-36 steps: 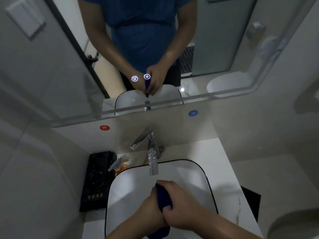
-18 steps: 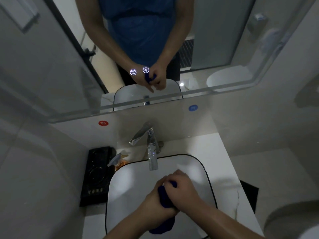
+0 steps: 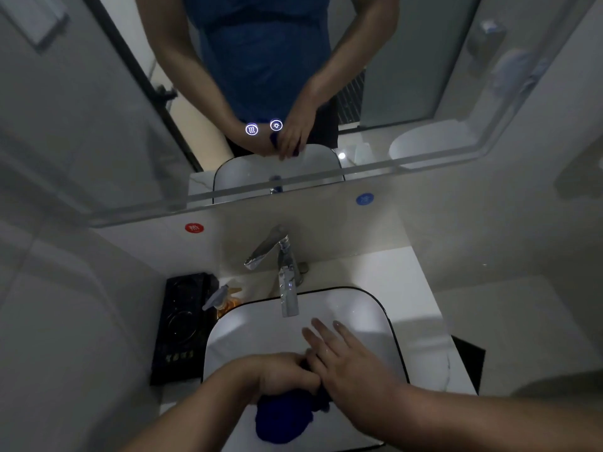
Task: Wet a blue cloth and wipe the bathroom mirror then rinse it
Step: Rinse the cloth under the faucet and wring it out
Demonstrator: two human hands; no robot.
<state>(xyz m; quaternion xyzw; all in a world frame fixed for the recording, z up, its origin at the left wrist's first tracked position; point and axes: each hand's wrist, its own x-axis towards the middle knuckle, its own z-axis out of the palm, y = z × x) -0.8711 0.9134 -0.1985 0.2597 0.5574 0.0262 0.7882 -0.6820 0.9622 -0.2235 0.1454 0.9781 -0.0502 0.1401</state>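
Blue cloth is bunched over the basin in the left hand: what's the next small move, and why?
Probably reach the right hand forward to the faucet lever and open the water. The left hand alone grips the bunched blue cloth over the basin, the right hand's fingers are straight and point toward the spout, and no stream shows under it.

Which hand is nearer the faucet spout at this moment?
Right. The right hand stretches straight fingers toward the faucet spout, ending just short of its tip. The left hand sits farther back over the sink, gripping the blue cloth.
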